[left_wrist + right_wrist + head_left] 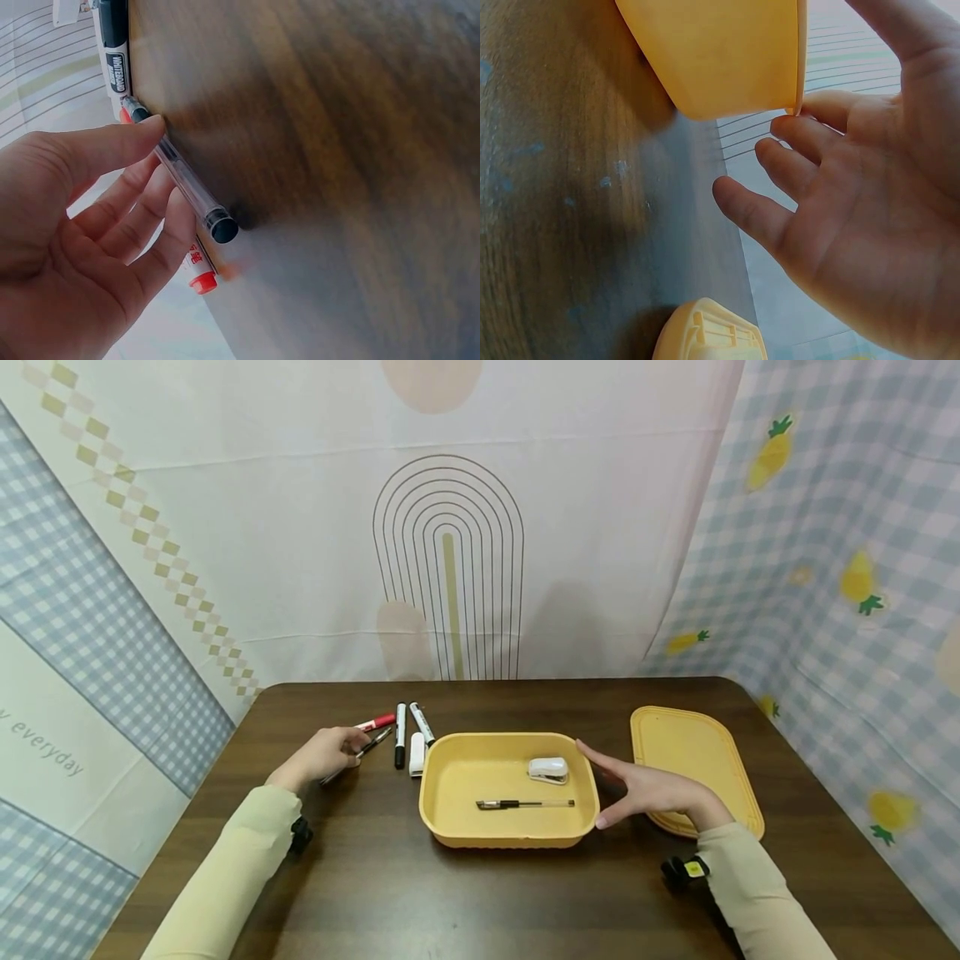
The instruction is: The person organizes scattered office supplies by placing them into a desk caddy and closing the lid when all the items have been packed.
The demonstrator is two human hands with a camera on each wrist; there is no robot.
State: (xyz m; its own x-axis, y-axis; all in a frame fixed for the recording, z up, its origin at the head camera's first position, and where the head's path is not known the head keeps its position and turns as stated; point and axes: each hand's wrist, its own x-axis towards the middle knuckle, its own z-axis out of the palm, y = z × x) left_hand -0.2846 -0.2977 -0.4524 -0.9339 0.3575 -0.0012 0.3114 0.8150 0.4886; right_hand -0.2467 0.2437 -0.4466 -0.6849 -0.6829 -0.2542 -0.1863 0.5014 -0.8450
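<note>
The left grip [326, 756] pinches a clear pen [378, 741]; the right grip [660, 789] spreads against a yellow box [465, 777].
Over the person's head, I see the clear pen slanting across the worktop [360, 885] left of the box, near a red marker [381, 722], two black-and-white markers [401, 735] and a small white object [417, 754]; a white stapler [550, 767] and a second pen [517, 804] lie inside the box, and a yellow lid [690, 760] lies to its right, partly behind the right grip. At the left wrist, thumb and fingers close on the clear pen's barrel, its black end facing me, with the red marker beyond. At the right wrist, the fingers stand extended and apart, holding nothing between them, one touching the box's rim; the lid's edge shows below.
</note>
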